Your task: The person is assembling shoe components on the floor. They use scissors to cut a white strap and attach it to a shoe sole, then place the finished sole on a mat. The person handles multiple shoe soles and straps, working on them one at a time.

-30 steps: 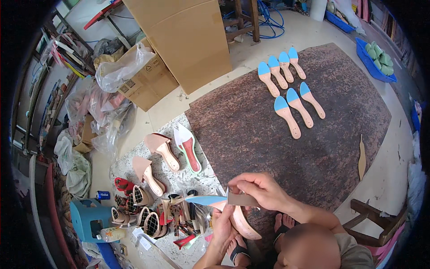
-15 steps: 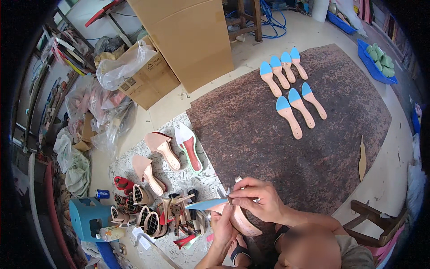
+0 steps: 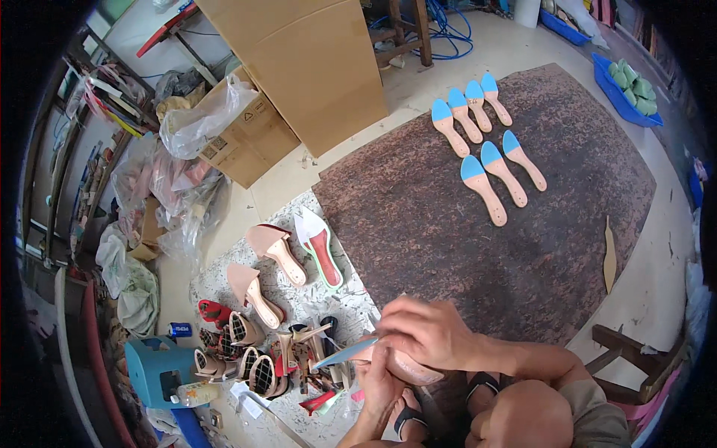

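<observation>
My left hand (image 3: 379, 387) is closed around a shoe insole (image 3: 340, 357) with a blue toe end, which points to the lower left. A pinkish rounded part (image 3: 411, 369) shows below my right hand; I cannot tell whether it belongs to the same insole. Over the insole's middle, my right hand (image 3: 427, 332) has its fingers bent and pressed together, slightly blurred. A bit of grey metal shows by its fingertips, but what these fingers hold is mostly hidden. To the left lie two pink-strapped slippers (image 3: 285, 261) and a white, red and green shoe piece (image 3: 323, 257).
Several blue-toed insoles (image 3: 485, 187) lie in two rows on a dark mat (image 3: 418, 231). High-heeled shoes (image 3: 261, 373) crowd the floor at the lower left beside a teal stool (image 3: 149, 373). Cardboard boxes (image 3: 299, 67) stand at the back; a wooden stool (image 3: 635, 351) is at right.
My right hand has turned and moved over the insole, covering the metal tool that showed before. The insole's blue toe has tipped downward. The whole view has shifted slightly.
</observation>
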A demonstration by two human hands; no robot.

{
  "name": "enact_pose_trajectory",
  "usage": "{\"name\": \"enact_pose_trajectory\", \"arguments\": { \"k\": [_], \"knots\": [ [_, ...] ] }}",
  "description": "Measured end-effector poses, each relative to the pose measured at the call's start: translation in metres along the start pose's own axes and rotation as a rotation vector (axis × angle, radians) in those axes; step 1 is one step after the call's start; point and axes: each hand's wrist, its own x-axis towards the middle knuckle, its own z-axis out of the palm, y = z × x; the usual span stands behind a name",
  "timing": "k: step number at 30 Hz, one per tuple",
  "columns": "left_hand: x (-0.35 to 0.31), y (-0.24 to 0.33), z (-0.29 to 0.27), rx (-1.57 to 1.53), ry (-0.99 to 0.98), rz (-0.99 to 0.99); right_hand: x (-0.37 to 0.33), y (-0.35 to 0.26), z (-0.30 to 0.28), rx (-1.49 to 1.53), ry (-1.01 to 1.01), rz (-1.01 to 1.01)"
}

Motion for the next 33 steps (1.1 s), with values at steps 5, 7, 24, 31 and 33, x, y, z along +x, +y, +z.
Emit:
{"name": "enact_pose_trajectory", "arguments": {
  "k": [5, 7, 24, 31, 33],
  "knots": [
    [0.001, 0.01, -0.003, -0.034, -0.016, 0.062, -0.003, 0.009, 0.0, 0.087, -0.012, -0.019],
    [0.003, 0.01, -0.003, -0.053, 0.001, 0.097, -0.004, 0.011, -0.006, 0.042, -0.061, -0.05],
    [0.015, 0.002, -0.009, 0.174, -0.052, 0.423, -0.002, 0.001, -0.009, 0.031, -0.323, 0.082],
    [0.017, 0.007, -0.007, -0.006, -0.003, 0.297, -0.008, 0.017, -0.003, 0.397, -0.177, 0.218],
    [0.017, 0.008, -0.008, -0.024, 0.037, 0.287, -0.007, 0.018, -0.004, 0.384, -0.245, 0.24]
  ]
}}
